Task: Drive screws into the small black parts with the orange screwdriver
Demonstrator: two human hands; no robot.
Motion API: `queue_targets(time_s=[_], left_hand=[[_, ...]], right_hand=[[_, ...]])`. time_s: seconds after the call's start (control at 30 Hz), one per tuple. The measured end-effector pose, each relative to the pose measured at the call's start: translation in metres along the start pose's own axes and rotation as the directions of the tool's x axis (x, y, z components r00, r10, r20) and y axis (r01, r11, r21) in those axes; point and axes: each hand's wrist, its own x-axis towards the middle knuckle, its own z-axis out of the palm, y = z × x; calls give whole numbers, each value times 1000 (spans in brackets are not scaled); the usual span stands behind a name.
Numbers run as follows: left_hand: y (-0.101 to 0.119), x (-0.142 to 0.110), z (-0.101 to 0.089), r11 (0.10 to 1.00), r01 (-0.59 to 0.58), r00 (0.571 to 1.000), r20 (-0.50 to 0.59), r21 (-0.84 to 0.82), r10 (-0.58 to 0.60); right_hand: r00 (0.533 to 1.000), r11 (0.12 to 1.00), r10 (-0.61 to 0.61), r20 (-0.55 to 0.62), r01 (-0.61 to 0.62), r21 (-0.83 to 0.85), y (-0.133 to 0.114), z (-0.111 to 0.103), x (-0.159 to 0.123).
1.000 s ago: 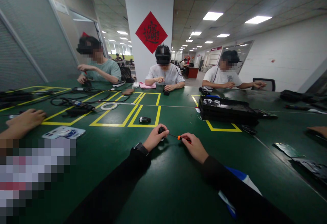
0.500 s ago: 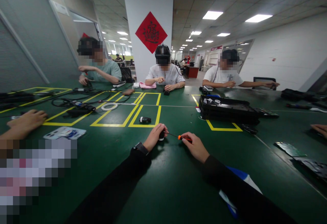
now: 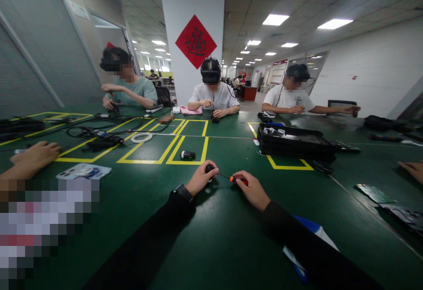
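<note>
My left hand (image 3: 201,178) is closed around a small black part (image 3: 209,169) resting on the green table (image 3: 211,237). My right hand (image 3: 252,188) grips a small orange-handled screwdriver (image 3: 235,178), and its thin shaft points left into the black part. Both arms wear black sleeves, and a watch (image 3: 180,190) sits on my left wrist. A second small black part (image 3: 187,154) lies inside a yellow-taped box just beyond my hands.
A black tray (image 3: 294,141) sits at right. Cables (image 3: 99,133) and a white ring (image 3: 140,138) lie at left, a card (image 3: 82,172) nearer. Three people sit across the table. Other people's hands rest at far left (image 3: 31,157) and far right (image 3: 411,169).
My hands have stayed nearly in place; the left fingers shifted slightly on the black part. The person's hand at far right moved a little.
</note>
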Motion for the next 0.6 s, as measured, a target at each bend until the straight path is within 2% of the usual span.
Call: queue_targets(time_s=[0.17, 0.37, 0.6], left_hand=[[-1, 0, 0, 999, -14, 1000, -8, 38, 15], [-2, 1, -1, 999, -6, 1000, -16, 46, 7], [-3, 0, -1, 999, -17, 1000, -18, 39, 17]], right_hand=[[998, 999, -51, -28, 51, 4, 0, 1, 0], [999, 999, 33, -31, -33, -14, 5, 1, 1], [999, 1000, -26, -35, 26, 1, 3, 3, 1]])
